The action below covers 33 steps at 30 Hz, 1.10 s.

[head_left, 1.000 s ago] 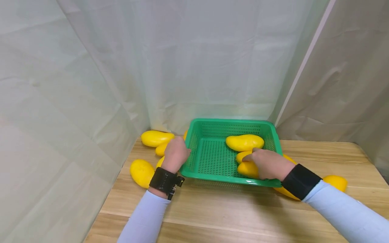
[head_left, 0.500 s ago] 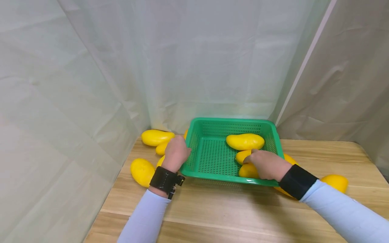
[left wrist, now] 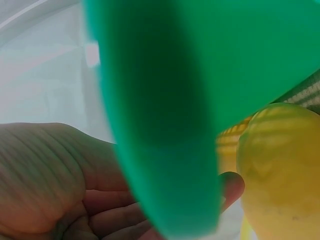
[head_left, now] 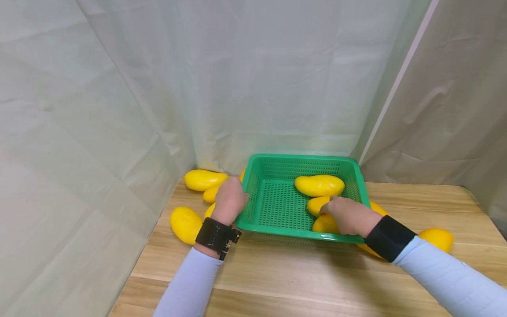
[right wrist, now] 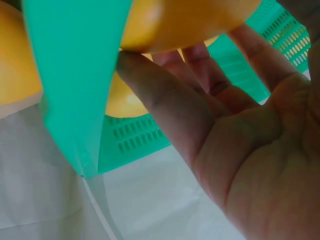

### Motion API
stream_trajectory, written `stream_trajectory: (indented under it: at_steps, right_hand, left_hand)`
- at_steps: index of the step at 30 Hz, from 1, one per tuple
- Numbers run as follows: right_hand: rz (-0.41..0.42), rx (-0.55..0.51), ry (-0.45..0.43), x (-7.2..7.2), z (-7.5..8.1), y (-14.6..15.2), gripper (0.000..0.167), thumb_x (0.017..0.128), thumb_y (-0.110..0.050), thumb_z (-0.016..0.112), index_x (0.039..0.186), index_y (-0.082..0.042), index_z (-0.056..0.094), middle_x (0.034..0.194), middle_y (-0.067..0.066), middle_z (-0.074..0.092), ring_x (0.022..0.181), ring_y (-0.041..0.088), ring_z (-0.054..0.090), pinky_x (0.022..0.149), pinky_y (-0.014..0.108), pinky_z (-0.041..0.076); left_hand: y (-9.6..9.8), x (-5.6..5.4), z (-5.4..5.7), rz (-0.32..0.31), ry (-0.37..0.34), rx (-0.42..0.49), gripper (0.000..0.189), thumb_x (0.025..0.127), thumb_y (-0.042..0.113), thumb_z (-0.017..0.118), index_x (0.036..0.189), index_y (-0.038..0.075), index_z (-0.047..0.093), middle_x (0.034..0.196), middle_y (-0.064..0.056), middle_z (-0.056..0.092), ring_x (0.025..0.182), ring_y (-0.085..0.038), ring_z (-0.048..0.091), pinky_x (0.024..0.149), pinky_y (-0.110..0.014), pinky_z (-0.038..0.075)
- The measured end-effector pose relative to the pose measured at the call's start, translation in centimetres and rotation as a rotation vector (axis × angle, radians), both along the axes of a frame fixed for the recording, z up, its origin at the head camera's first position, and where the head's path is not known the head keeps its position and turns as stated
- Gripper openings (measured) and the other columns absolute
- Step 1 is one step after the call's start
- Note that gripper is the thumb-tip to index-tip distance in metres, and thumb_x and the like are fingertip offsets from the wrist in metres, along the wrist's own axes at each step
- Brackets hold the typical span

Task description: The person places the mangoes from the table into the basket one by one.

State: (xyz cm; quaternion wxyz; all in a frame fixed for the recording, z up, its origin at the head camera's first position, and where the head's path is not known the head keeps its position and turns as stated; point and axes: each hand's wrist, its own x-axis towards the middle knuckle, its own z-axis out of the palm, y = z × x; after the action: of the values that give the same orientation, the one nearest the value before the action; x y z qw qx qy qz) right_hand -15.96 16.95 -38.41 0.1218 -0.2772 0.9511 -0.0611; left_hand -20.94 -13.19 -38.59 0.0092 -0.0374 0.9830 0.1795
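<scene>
Head view shows two forearms in pale blue sleeves reaching forward from the near side. The left hand (head_left: 228, 200) is bent over the left rim of a green rectangular plastic basket with slotted walls (head_left: 285, 230), its fingers curled there; in the left wrist view the blurred rim hides much of them, so the grip seems to be round that edge. One fingertip shows past the rim, just beside a yellow, smooth, oval mango (left wrist: 280, 170).

Knuckles up, the right hand (head_left: 350, 214) dips over the basket's near right corner, thumb and fingers partly closed about a yellow elongated mango (head_left: 325, 223) inside. Just beyond those fingers lies a second yellow mango (head_left: 317, 205), and farther off a plump third mango (head_left: 319, 186), both in the basket.

Left of the left fingers, a rounded yellow mango (head_left: 186, 224) and a long yellow mango (head_left: 205, 179) rest on the wood-grain table (head_left: 277, 281). Basket wall and right wrist partly block mangoes outside; another yellow mango (head_left: 437, 239) lies beyond the right wrist's black band (head_left: 390, 237).
</scene>
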Motion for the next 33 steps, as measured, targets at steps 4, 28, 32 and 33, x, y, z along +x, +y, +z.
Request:
stream_trajectory:
  at_steps: [4, 28, 32, 33]
  right_hand:
    - [-0.020, -0.002, -0.023, 0.1, 0.2, 0.1, 0.048, 0.068, 0.015, 0.069, 0.109, -0.010, 0.069, 0.100, 0.008, 0.065, 0.078, 0.017, 0.050, 0.081, 0.037, 0.052]
    - [-0.134, -0.180, 0.061, -0.5, 4.1, 2.8, 0.043, 0.077, -0.011, 0.072, 0.118, -0.008, 0.062, 0.118, 0.013, 0.060, 0.104, 0.029, 0.056, 0.083, 0.043, 0.052]
    - [-0.165, -0.201, 0.158, -0.5, 5.2, 4.2, 0.044, 0.077, -0.012, 0.072, 0.119, -0.006, 0.061, 0.120, 0.017, 0.058, 0.105, 0.034, 0.056, 0.084, 0.049, 0.050]
    - [-0.177, -0.199, 0.177, -0.5, 5.4, 4.6, 0.045, 0.077, -0.013, 0.072, 0.120, -0.006, 0.060, 0.121, 0.018, 0.057, 0.106, 0.035, 0.056, 0.084, 0.050, 0.050]
  left_hand:
    - [0.0, 0.0, 0.1, 0.002, -0.004, 0.005, 0.025, 0.080, 0.023, 0.072, 0.083, 0.001, 0.059, 0.073, -0.010, 0.058, 0.061, -0.021, 0.057, 0.045, -0.026, 0.042]
    - [-0.1, 0.2, 0.2, -0.006, 0.003, 0.000, 0.024, 0.080, 0.022, 0.071, 0.080, 0.001, 0.059, 0.072, -0.010, 0.058, 0.061, -0.021, 0.056, 0.044, -0.027, 0.041]
    - [-0.1, 0.2, 0.1, -0.008, 0.023, 0.001, 0.023, 0.079, 0.021, 0.071, 0.080, 0.002, 0.060, 0.073, -0.011, 0.058, 0.062, -0.022, 0.056, 0.044, -0.028, 0.040]
    - [-0.1, 0.2, 0.1, -0.008, 0.028, 0.001, 0.023, 0.079, 0.021, 0.072, 0.080, 0.002, 0.060, 0.074, -0.011, 0.058, 0.062, -0.022, 0.056, 0.044, -0.028, 0.040]
